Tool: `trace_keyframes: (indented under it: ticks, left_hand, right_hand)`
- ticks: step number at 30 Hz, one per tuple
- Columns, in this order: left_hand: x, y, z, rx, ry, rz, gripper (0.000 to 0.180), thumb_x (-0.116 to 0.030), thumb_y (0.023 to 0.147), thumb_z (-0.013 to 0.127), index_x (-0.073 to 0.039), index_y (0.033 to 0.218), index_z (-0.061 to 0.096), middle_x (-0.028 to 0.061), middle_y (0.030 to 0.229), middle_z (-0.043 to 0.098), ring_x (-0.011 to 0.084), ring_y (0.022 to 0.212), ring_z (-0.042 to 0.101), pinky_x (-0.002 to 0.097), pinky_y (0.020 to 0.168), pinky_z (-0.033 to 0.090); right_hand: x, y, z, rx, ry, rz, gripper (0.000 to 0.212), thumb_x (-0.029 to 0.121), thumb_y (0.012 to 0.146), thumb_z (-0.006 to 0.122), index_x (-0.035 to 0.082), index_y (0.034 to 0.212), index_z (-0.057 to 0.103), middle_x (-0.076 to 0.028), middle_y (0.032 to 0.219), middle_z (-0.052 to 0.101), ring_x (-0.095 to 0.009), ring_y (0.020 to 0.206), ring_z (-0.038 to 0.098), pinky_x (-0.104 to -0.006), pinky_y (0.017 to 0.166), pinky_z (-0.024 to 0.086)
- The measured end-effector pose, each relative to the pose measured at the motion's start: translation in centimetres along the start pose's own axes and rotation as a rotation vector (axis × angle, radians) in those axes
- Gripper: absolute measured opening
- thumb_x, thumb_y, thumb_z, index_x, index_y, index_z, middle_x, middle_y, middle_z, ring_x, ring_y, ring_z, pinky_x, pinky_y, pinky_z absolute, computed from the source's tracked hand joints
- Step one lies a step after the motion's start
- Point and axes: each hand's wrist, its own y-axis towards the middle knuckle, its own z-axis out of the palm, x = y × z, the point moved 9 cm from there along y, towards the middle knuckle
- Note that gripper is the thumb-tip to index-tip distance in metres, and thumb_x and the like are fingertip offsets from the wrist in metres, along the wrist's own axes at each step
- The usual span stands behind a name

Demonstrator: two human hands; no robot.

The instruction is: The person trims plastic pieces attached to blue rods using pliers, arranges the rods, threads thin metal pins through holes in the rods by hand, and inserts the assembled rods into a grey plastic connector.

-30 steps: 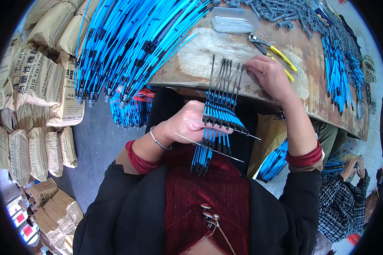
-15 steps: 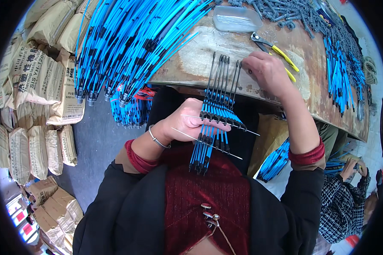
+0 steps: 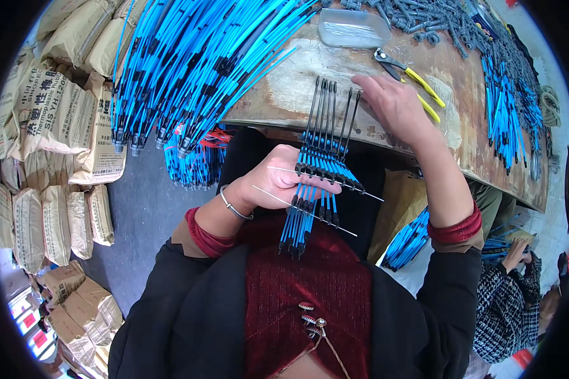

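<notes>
My left hand (image 3: pixel 278 178) is closed around a bundle of thin blue rods (image 3: pixel 306 192) with black fittings, held over my lap. Two thin metal wires (image 3: pixel 349 230) run crosswise through the fittings, one on each side of my fingers. Long black tips (image 3: pixel 325 104) of the rods point away from me, over the table's near edge. Beside the rightmost tips is my right hand (image 3: pixel 395 107), its fingers stretched out and nothing visible in them. Its thumb is mostly hidden, and I cannot tell whether the fingertips touch a tip.
Yellow-handled pliers (image 3: pixel 423 88) and a clear tray (image 3: pixel 354 28) of thin wires lie on the worn wooden table (image 3: pixel 291 82). A large heap of blue rods (image 3: pixel 196 63) covers its left side. Grey fittings (image 3: pixel 423 22) fill the back. Paper sacks (image 3: pixel 57 114) stand left; a co-worker (image 3: pixel 506 297) sits right.
My right hand has shifted slightly left and away from me, its fingers straighter. Some black tips have moved left, closer together. My left hand keeps its hold, barely moved.
</notes>
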Motion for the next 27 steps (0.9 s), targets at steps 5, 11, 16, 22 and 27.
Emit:
trace_keyframes:
  ticks: [5, 11, 16, 22, 27]
  left_hand:
    - [-0.3, 0.0, 0.1, 0.033, 0.139, 0.078, 0.017, -0.011, 0.076, 0.067, -0.008, 0.092, 0.069, 0.0069, 0.091, 0.067, 0.0248, 0.082, 0.065, 0.0323, 0.073, 0.051]
    - [-0.4, -0.1, 0.1, 0.008, 0.000, 0.014, 0.016, -0.010, 0.076, 0.067, -0.008, 0.091, 0.069, 0.0070, 0.091, 0.067, 0.0251, 0.084, 0.064, 0.0331, 0.073, 0.051]
    - [-0.3, -0.2, 0.4, 0.084, 0.196, 0.108, 0.016, -0.010, 0.075, 0.067, -0.008, 0.091, 0.069, 0.0069, 0.090, 0.067, 0.0249, 0.083, 0.065, 0.0333, 0.073, 0.051]
    - [-1.1, 0.0, 0.3, 0.018, 0.155, 0.123, 0.016, -0.009, 0.075, 0.067, -0.007, 0.090, 0.069, 0.0068, 0.088, 0.067, 0.0237, 0.080, 0.065, 0.0324, 0.070, 0.052]
    - [-1.8, -0.1, 0.8, 0.032, 0.336, 0.241, 0.016, -0.007, 0.073, 0.068, -0.007, 0.089, 0.069, 0.0064, 0.087, 0.067, 0.0230, 0.079, 0.065, 0.0316, 0.068, 0.052]
  right_hand:
    - [0.9, 0.7, 0.3, 0.119, -0.046, -0.075, 0.034, 0.006, 0.077, 0.055, 0.009, 0.111, 0.050, -0.010, 0.084, 0.058, -0.027, 0.082, 0.057, -0.0362, 0.069, 0.047]
    - [3.0, 0.9, 0.3, 0.215, -0.177, -0.197, 0.044, 0.005, 0.076, 0.051, 0.014, 0.119, 0.047, -0.008, 0.086, 0.053, -0.025, 0.085, 0.054, -0.0341, 0.078, 0.044]
    - [3.5, 0.6, 1.0, 0.254, -0.275, -0.233, 0.057, 0.004, 0.075, 0.050, 0.022, 0.128, 0.041, -0.007, 0.085, 0.048, -0.025, 0.081, 0.053, -0.0335, 0.078, 0.044]
    - [2.6, 0.2, 1.7, 0.287, -0.252, -0.130, 0.056, 0.004, 0.075, 0.051, 0.024, 0.126, 0.043, -0.007, 0.085, 0.048, -0.025, 0.081, 0.053, -0.0341, 0.073, 0.046]
    - [2.8, 0.1, 1.5, 0.243, -0.215, -0.134, 0.050, 0.003, 0.075, 0.051, 0.022, 0.121, 0.046, -0.008, 0.085, 0.047, -0.025, 0.081, 0.053, -0.0344, 0.070, 0.046]
